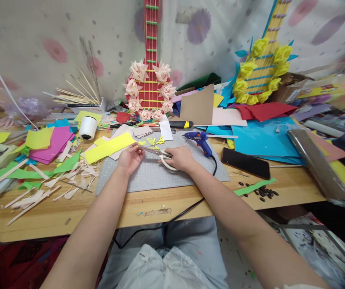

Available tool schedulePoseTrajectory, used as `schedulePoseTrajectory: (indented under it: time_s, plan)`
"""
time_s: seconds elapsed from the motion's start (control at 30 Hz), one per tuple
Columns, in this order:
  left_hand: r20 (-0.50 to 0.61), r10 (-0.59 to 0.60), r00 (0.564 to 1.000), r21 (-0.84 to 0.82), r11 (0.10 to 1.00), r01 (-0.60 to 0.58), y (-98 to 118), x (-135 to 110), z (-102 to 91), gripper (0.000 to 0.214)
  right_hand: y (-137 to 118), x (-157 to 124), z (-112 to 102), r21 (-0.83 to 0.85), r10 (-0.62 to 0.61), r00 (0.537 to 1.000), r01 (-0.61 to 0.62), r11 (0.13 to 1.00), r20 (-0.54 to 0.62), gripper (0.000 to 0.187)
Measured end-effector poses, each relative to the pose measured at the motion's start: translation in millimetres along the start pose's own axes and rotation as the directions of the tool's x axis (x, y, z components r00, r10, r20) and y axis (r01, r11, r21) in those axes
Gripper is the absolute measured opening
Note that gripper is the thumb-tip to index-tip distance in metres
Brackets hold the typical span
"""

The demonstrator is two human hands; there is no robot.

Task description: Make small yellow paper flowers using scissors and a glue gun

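Note:
My right hand (pixel 180 158) grips the white handles of a pair of scissors (pixel 157 153) whose blades point left over the grey cutting mat (pixel 160 174). My left hand (pixel 131 157) pinches a small yellow paper piece (pixel 137 145) at the blade tips. Small yellow paper snippets (pixel 156 141) lie on the mat just beyond the scissors. A yellow paper sheet (pixel 109 147) rests to the left of my left hand.
A blue glue gun (pixel 201 140) lies right of my hands, its black cord running off the table edge. A black phone (pixel 245 162), a white tape roll (pixel 88 127), paper scraps, wood strips and two paper guitars (pixel 148 80) crowd the wooden table (pixel 70 212).

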State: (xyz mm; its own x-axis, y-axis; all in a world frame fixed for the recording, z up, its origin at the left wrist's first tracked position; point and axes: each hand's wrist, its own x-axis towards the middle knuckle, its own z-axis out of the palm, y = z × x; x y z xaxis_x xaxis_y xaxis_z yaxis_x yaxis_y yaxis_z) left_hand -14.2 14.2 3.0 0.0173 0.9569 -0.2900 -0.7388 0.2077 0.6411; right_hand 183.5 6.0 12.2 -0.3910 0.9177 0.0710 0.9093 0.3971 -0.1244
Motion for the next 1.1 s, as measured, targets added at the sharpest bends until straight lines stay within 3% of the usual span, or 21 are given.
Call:
schedulePoseTrajectory:
  time_s: [0.4, 0.93, 1.1]
  plan:
    - [-0.004, -0.002, 1.000, 0.002, 1.000, 0.002, -0.3, -0.8, 0.2, 0.017, 0.9, 0.2, -2.2, 0.006, -0.012, 1.000, 0.012, 1.000, 0.014, 0.054]
    - [0.092, -0.032, 0.995, -0.014, 0.999, 0.033, -1.2, -0.1, -2.1, 0.018, 5.6, -1.3, -3.9, 0.013, -0.009, 1.000, 0.009, 1.000, -0.008, 0.049]
    - [0.063, -0.042, 0.997, -0.036, 0.998, 0.045, -0.6, -1.3, -0.1, 0.019, 7.4, -1.6, -3.8, 0.001, -0.018, 1.000, 0.018, 1.000, -0.014, 0.048]
